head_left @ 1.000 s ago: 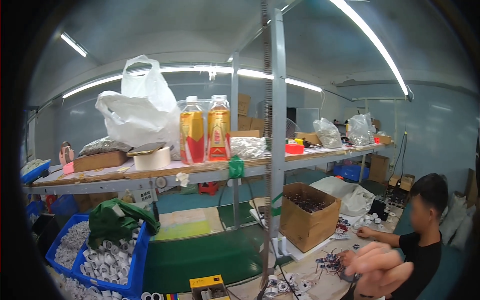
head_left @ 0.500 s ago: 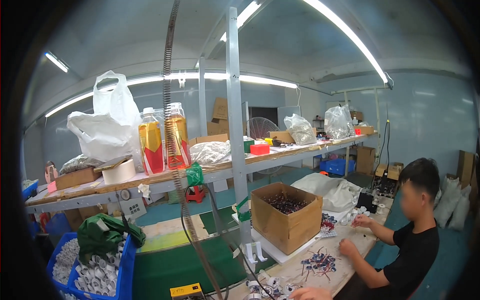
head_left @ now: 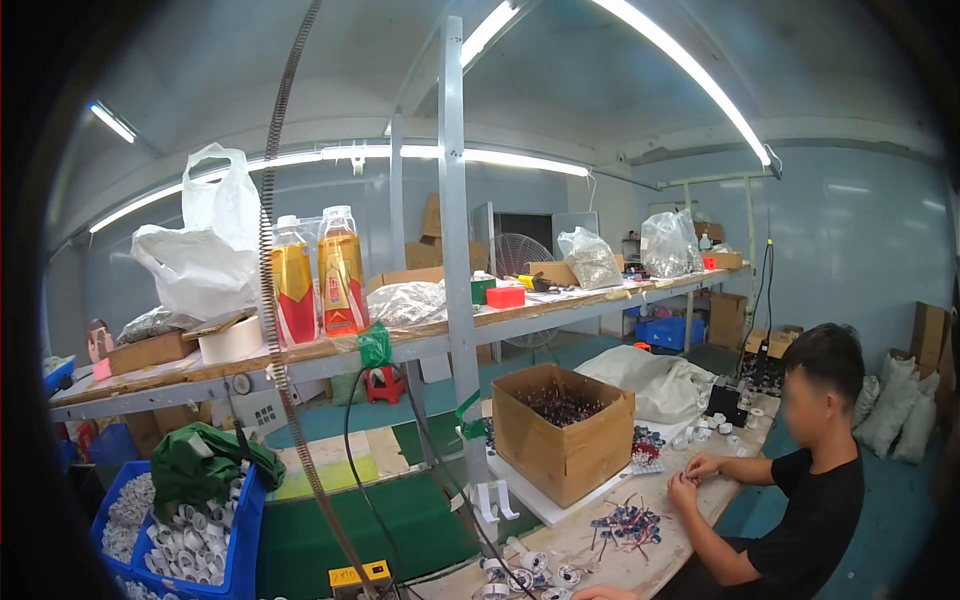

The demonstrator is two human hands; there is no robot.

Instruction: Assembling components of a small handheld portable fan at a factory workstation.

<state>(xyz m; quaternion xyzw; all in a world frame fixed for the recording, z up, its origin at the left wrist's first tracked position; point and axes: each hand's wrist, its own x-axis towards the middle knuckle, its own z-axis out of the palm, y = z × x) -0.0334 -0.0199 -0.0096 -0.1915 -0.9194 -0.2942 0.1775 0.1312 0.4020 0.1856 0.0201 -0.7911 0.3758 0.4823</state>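
Only a sliver of my right hand (head_left: 604,594) shows at the lower edge of the head view. Its fingers are mostly cut off, so I cannot see whether it holds anything. My left hand is out of the picture. Closest to the right hand are several round white plastic fittings (head_left: 535,562) on the worktable (head_left: 655,570). Slightly farther off lies a loose pile of small dark parts with red wires (head_left: 627,524).
Across the table a person (head_left: 815,480) in black brings both hands together. An open carton (head_left: 560,445) of small parts stands mid-table. To the left, a blue crate (head_left: 240,545) holds white fittings. A hanging spring (head_left: 270,230), black cables and a shelf post (head_left: 455,240) cross the foreground.
The view has shifted slightly. My right hand has dropped lower, almost out of the picture. The other person's hands, apart before, have come together. The hanging spring appears farther left.
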